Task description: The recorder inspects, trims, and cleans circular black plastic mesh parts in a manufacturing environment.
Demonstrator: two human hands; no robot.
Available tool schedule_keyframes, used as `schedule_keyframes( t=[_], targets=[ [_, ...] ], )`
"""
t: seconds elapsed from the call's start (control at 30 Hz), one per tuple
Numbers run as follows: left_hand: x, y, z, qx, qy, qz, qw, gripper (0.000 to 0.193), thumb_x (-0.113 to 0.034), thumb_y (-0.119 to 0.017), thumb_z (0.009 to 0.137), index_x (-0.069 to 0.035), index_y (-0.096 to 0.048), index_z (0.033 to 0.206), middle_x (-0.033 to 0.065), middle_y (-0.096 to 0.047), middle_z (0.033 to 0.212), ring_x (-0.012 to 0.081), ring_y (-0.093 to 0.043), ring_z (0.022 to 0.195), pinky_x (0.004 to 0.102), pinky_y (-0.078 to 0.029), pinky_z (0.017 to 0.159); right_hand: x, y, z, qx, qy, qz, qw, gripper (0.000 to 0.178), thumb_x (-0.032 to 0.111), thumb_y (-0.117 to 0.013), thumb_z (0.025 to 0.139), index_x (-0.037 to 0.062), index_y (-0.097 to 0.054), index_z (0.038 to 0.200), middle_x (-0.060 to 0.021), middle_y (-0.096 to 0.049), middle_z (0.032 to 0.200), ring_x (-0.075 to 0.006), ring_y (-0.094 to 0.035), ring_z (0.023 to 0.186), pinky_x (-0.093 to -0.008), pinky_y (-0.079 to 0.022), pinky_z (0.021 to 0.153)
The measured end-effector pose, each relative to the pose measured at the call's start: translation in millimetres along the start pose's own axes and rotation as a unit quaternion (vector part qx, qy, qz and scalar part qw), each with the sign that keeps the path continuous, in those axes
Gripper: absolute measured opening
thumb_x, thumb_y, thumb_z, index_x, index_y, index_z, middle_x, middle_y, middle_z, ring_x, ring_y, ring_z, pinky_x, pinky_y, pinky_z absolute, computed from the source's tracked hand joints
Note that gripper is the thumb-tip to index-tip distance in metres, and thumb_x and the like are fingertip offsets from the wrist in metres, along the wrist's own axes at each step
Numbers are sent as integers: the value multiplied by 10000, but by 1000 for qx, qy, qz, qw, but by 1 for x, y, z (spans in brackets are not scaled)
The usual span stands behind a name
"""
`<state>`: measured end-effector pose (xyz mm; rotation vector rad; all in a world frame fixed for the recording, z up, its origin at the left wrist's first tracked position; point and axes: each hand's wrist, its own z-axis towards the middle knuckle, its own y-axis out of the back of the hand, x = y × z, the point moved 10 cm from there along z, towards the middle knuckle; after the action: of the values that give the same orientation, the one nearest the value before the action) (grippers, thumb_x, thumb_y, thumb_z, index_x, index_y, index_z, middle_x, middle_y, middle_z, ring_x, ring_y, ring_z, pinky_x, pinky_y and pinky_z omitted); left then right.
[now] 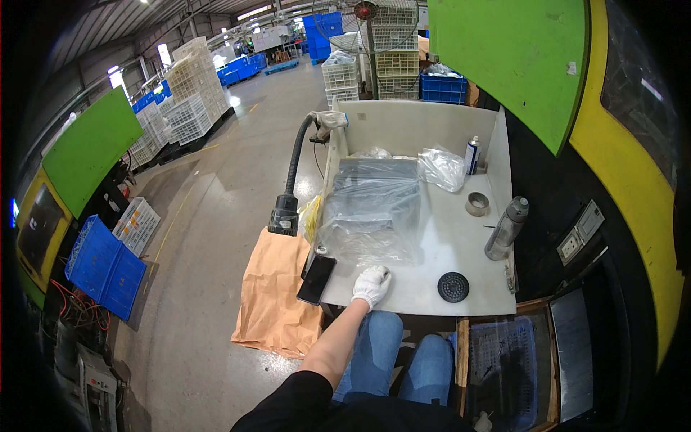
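My left hand point(372, 286), in a white knit glove, rests at the front edge of the pale worktable point(432, 253). Its fingers are curled in, and nothing sticks out of them. Just beyond it lies a dark flat stack point(374, 191) covered with clear plastic film point(367, 241). A black phone point(317, 280) is left of the hand. To its right, a black round disc with rings of small dots, like a shower-head face point(453, 286), lies apart from it. A small pale shape at the lower edge may be my right hand point(483, 422) in a glove; its fingers cannot be made out.
On the table are a tape roll point(476, 204), a grey bottle point(507, 229), a spray can point(472, 155) and a clear bag point(442, 168). A flexible-neck lamp point(284, 212) overhangs the left side, above a brown paper bag point(277, 295). A blue basket point(504, 360) sits in a wooden frame, lower right.
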<state>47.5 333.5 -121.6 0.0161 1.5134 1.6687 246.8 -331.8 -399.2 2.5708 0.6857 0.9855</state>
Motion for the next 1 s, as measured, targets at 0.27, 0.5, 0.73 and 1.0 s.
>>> schedule_keyframes(
  t=[0.27,0.5,0.73,1.0],
  targets=[
    [-1,1,0,5,-3,4,1000,214,-280,-583,881,-87,-654,940,153,-658,950,339,-611,954,434,-483,850,5,2,4,18,53,-58,997,536,567,-642,808,43,-702,904,-78,-643,820,-254,-566,771,-385,-457,746],
    [-3,3,-1,2,-6,-4,1000,215,-276,-583,880,-82,-652,945,149,-657,955,338,-608,955,433,-483,847,5,-1,3,22,42,-52,998,559,593,-608,823,54,-703,937,-102,-646,880,-270,-573,814,-390,-448,778],
    [-3,2,-1,4,-6,1,1000,208,-274,-586,878,-82,-647,930,151,-655,960,337,-609,959,434,-483,850,14,1,-11,14,35,-68,997,564,559,-582,851,18,-689,970,-138,-654,933,-302,-576,875,-412,-434,824],
    [-4,3,0,7,-11,5,1000,211,-276,-588,877,-81,-647,934,154,-655,962,338,-609,962,432,-481,858,26,2,-31,6,29,-90,996,569,519,-553,883,-22,-674,1008,-179,-663,994,-339,-580,944,-438,-418,878]
  ],
)
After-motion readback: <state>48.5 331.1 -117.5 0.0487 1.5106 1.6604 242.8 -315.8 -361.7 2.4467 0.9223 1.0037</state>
